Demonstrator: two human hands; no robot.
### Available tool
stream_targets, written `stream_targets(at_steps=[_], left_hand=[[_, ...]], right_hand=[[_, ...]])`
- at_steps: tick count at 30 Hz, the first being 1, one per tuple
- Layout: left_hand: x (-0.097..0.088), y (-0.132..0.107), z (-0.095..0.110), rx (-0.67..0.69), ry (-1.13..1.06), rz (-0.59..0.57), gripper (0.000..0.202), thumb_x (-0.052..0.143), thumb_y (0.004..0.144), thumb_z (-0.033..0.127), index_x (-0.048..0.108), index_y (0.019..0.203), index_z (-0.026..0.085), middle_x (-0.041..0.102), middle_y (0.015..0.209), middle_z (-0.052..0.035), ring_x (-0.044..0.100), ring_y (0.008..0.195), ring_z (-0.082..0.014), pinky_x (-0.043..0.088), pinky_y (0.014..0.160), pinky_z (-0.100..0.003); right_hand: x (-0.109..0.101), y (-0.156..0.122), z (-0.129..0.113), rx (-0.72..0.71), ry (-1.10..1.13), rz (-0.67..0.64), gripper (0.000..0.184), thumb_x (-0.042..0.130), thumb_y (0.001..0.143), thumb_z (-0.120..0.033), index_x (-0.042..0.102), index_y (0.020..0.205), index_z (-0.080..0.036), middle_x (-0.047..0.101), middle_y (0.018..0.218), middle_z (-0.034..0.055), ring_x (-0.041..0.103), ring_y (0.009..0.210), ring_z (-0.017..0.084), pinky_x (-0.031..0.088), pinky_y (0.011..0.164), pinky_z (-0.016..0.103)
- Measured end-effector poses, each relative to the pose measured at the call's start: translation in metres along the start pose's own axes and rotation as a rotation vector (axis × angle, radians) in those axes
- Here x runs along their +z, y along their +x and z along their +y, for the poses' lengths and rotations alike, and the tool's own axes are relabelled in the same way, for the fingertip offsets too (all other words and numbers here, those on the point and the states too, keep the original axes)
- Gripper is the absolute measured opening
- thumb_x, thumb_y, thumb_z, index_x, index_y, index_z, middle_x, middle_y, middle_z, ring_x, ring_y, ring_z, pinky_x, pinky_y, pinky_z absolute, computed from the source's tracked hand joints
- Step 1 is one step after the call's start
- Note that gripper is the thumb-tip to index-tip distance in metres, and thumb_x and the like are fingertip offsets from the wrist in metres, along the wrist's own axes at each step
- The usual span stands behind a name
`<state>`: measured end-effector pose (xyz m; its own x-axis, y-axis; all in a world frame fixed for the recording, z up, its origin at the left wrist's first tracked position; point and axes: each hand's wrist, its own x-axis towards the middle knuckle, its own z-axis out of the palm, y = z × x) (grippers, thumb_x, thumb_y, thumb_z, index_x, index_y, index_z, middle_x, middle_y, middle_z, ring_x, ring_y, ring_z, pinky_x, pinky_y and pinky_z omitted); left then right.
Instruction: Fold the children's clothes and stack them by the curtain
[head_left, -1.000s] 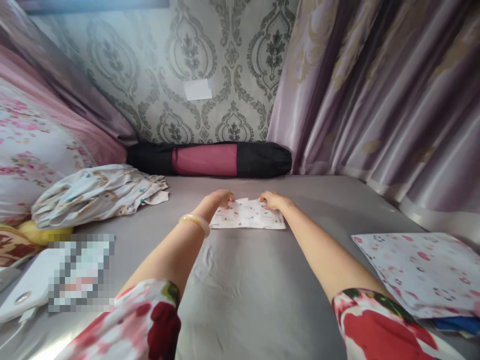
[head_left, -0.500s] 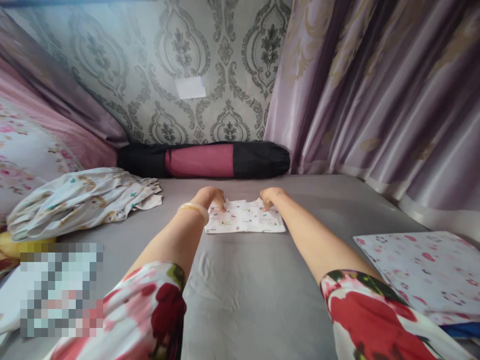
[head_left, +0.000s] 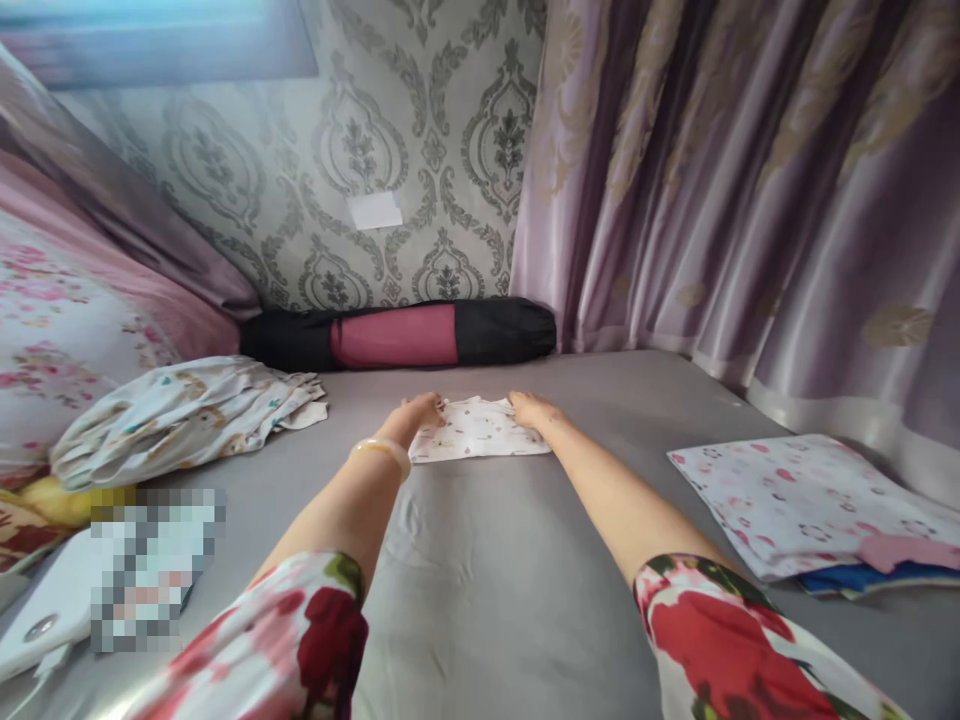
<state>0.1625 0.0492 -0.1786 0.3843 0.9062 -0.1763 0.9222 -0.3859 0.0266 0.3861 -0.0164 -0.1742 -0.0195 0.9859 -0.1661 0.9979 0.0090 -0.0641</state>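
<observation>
A small white cloth with a scattered print lies folded on the grey bed sheet, straight ahead at arm's length. At its far left corner my left hand, with a pale bangle on the wrist, has its fingers closed on the fabric. My right hand pinches the far right corner the same way. Between the two hands the cloth's far edge looks slightly raised and uneven. Some fingertips are hidden behind the hands and fabric.
Behind the cloth, a black and pink rolled bag lies along the wall. A crumpled patterned cloth is at left, near a white device with a cable. Folded printed fabric lies at right, below the purple curtain.
The view has tilted up and turned slightly right. Both hands keep to the cloth's far corners, their grip shifted a little, and the far edge now looks more ruffled.
</observation>
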Motion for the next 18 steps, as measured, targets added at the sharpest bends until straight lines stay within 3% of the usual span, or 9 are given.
stream_targets(at_steps=[3,6,10,14,18], left_hand=[[0.007,-0.022,0.012,-0.067,0.019,0.060,0.041,0.056,0.081,0.026,0.061,0.121,0.020,0.065,0.125,-0.0148,0.060,0.116,-0.0309,0.038,0.099,-0.049],[0.003,-0.041,0.018,-0.068,0.021,0.110,0.034,0.053,0.083,0.025,0.065,0.114,0.022,0.068,0.120,-0.0121,0.059,0.116,-0.0293,0.036,0.099,-0.045],[-0.019,-0.060,0.013,-0.063,0.007,0.161,0.029,0.055,0.083,0.032,0.068,0.108,0.024,0.070,0.114,-0.0090,0.059,0.114,-0.0290,0.035,0.097,-0.042],[-0.044,-0.077,0.007,-0.049,-0.016,0.202,0.028,0.056,0.083,0.040,0.067,0.105,0.026,0.072,0.105,-0.0045,0.059,0.111,-0.0262,0.034,0.096,-0.038],[-0.054,-0.099,0.010,-0.001,-0.023,0.259,0.024,0.054,0.085,0.039,0.067,0.097,0.023,0.072,0.099,-0.0039,0.061,0.104,-0.0240,0.037,0.090,-0.032]], right_hand=[[0.008,-0.024,-0.003,-0.021,0.013,0.136,0.035,0.050,0.091,-0.013,0.053,0.126,-0.017,0.063,0.125,0.0146,0.056,0.119,0.024,0.039,0.096,0.034],[0.006,-0.040,-0.001,-0.049,0.018,0.207,0.033,0.047,0.092,-0.011,0.054,0.124,-0.018,0.063,0.124,0.0127,0.055,0.119,0.023,0.037,0.096,0.034],[-0.012,-0.052,0.008,-0.094,0.010,0.240,0.025,0.050,0.091,-0.015,0.063,0.111,-0.022,0.063,0.123,0.0092,0.054,0.119,0.023,0.037,0.093,0.032],[-0.032,-0.062,0.017,-0.125,0.006,0.279,0.024,0.052,0.091,-0.020,0.064,0.111,-0.022,0.062,0.123,0.0084,0.053,0.118,0.025,0.037,0.090,0.031],[-0.035,-0.079,0.024,-0.176,-0.016,0.380,0.024,0.050,0.091,-0.019,0.065,0.109,-0.021,0.064,0.115,0.0088,0.054,0.112,0.025,0.036,0.087,0.031]])
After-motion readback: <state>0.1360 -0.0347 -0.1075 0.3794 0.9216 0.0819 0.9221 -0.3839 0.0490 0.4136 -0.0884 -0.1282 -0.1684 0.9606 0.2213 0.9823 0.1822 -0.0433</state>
